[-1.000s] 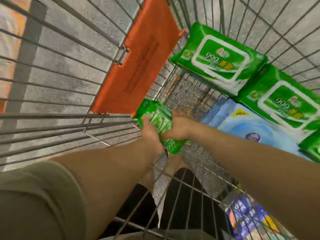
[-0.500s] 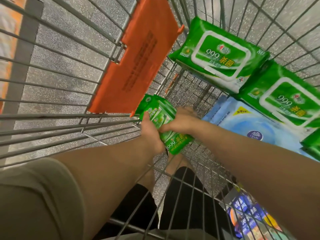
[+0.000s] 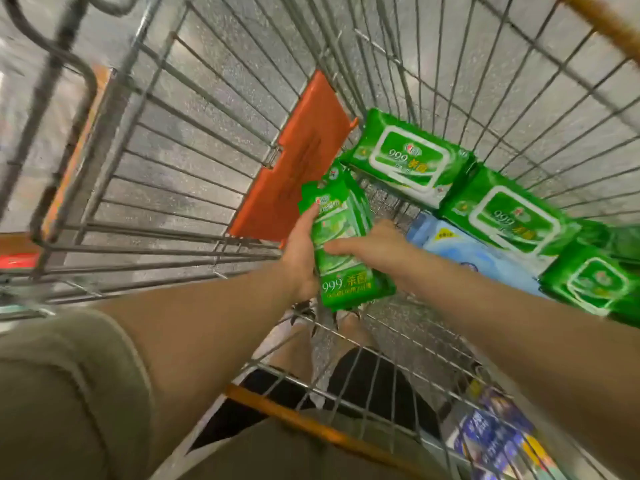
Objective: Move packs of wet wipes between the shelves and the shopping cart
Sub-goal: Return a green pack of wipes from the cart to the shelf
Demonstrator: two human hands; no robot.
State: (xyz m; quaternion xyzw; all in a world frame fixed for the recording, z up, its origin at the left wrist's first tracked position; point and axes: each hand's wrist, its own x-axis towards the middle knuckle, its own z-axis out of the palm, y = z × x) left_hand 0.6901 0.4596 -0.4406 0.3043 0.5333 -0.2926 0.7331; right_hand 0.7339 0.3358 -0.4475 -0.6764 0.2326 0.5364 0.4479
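I have both hands, left hand (image 3: 300, 252) and right hand (image 3: 372, 245), clamped around the soft, light green wipes bundle (image 3: 346, 244); side grips suit it, orange flap (image 3: 294, 178) at 11 o'clock.

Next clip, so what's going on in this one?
A person holds a green wipes bundle inside a wire cart, the left hand gripping its left edge and the right hand holding its right side. Three larger green packs and a blue pack lie on the cart bottom beside it.
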